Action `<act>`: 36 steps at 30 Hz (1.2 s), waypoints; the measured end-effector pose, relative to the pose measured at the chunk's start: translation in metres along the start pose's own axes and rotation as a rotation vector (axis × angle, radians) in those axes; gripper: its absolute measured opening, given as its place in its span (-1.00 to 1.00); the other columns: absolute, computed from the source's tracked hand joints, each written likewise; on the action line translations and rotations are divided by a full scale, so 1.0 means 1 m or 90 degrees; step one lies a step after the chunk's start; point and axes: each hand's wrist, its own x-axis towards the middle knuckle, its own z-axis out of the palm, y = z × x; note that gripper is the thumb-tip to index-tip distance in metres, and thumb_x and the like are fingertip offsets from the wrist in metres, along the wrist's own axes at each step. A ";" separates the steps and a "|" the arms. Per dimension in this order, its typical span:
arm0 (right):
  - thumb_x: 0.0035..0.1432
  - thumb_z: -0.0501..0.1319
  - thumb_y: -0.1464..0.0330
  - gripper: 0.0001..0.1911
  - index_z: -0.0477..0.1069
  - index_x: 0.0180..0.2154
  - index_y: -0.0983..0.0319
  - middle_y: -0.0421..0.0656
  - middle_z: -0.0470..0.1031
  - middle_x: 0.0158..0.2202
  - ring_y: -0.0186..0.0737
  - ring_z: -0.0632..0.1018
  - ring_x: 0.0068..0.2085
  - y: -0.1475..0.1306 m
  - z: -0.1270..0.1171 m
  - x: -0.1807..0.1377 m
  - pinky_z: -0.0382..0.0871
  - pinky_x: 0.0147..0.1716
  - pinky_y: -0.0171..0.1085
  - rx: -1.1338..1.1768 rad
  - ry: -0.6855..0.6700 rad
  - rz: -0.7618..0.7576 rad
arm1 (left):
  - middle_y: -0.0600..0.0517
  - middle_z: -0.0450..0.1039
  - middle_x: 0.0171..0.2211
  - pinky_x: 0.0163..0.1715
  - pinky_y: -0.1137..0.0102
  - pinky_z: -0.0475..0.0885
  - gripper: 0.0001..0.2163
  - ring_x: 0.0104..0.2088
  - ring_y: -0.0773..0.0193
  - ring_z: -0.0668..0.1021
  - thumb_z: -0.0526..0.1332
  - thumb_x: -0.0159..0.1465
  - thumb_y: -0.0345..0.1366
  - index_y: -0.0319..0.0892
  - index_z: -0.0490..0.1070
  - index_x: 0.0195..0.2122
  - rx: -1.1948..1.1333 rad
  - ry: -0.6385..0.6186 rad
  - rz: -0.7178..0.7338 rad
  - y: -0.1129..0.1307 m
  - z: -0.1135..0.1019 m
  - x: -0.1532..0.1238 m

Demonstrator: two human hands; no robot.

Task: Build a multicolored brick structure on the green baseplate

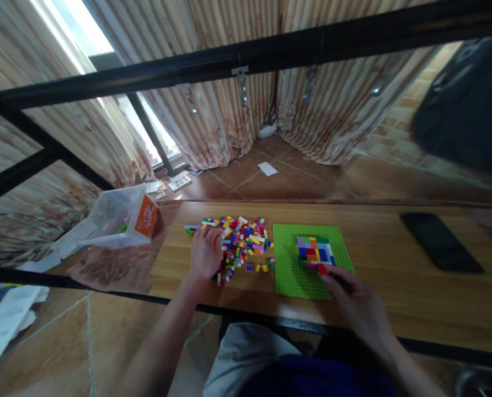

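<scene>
My left hand [207,252] rests at the left side of a pile of small multicoloured toy bricks [246,242], its fingers curled down among them. Whatever those fingertips hold, if anything, is hidden. On the green baseplate [285,275] sits a flat, multicoloured block of joined bricks [313,251], with blue, red, orange, yellow and white pieces showing. My right hand [356,292] is closed in a pinch on a red brick [322,269] at the near edge of that block. Whether the red brick is pressed down or still loose, I cannot tell.
A dark phone-like slab [442,242] lies on the wooden table [378,231] to the right. A clear plastic bin [117,212] with an orange label stands beyond the table's left end. A black metal bar [213,70] crosses in front of the curtains.
</scene>
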 end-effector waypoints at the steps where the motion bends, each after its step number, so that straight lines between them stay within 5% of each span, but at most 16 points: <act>1: 0.12 0.23 0.07 -0.62 0.54 -0.17 0.19 -0.08 0.62 -0.22 -0.12 0.60 -0.22 0.000 -0.004 0.003 0.50 -0.21 -0.16 -0.010 0.016 -0.004 | -0.07 0.52 -0.23 -0.05 0.20 0.40 -0.79 -0.15 0.09 0.50 0.05 0.33 -0.35 -0.14 0.49 -0.22 0.010 -0.010 0.005 0.006 0.005 -0.004; 8: 0.20 0.16 0.18 -0.72 0.55 -0.20 0.18 -0.09 0.60 -0.24 -0.15 0.59 -0.26 -0.008 -0.031 0.035 0.46 -0.25 -0.19 -0.186 0.067 -0.135 | -0.11 0.52 -0.19 -0.01 0.11 0.36 -0.79 -0.11 0.00 0.51 0.06 0.29 -0.37 -0.14 0.49 -0.18 0.050 -0.058 -0.021 0.016 0.017 -0.004; 16: 0.25 0.09 0.39 -0.74 0.56 -0.20 0.19 -0.12 0.58 -0.22 -0.19 0.55 -0.19 -0.021 -0.003 0.089 0.41 -0.13 -0.21 -0.316 -0.041 -0.270 | -0.07 0.52 -0.19 -0.02 0.19 0.41 -0.81 -0.11 0.08 0.52 0.09 0.26 -0.42 -0.14 0.48 -0.20 -0.108 -0.061 0.008 0.065 0.019 -0.001; 24: 0.23 0.13 0.42 -0.76 0.59 -0.25 0.15 -0.13 0.59 -0.25 -0.16 0.51 -0.17 -0.025 0.004 0.115 0.35 -0.05 -0.17 -0.461 -0.170 -0.354 | -0.07 0.58 -0.16 -0.10 0.26 0.51 -0.78 -0.18 0.17 0.60 0.16 0.24 -0.43 -0.17 0.47 -0.10 -0.383 -0.189 -0.052 0.126 0.069 0.014; 30: 0.19 0.15 0.45 -0.76 0.60 -0.26 0.13 -0.17 0.61 -0.26 -0.18 0.52 -0.19 -0.022 0.000 0.121 0.37 -0.04 -0.18 -0.435 -0.195 -0.357 | -0.09 0.59 -0.12 0.03 0.24 0.48 -0.77 -0.09 0.17 0.61 0.16 0.25 -0.46 -0.19 0.50 -0.10 -0.493 -0.229 -0.107 0.142 0.104 0.030; 36: 0.14 0.17 0.48 -0.75 0.60 -0.27 0.11 -0.17 0.61 -0.28 -0.15 0.54 -0.20 -0.023 -0.003 0.126 0.40 -0.08 -0.16 -0.411 -0.213 -0.346 | -0.06 0.61 -0.15 -0.02 0.25 0.51 -0.80 -0.13 0.18 0.62 0.22 0.23 -0.44 -0.17 0.53 -0.13 -0.540 -0.231 -0.137 0.146 0.113 0.028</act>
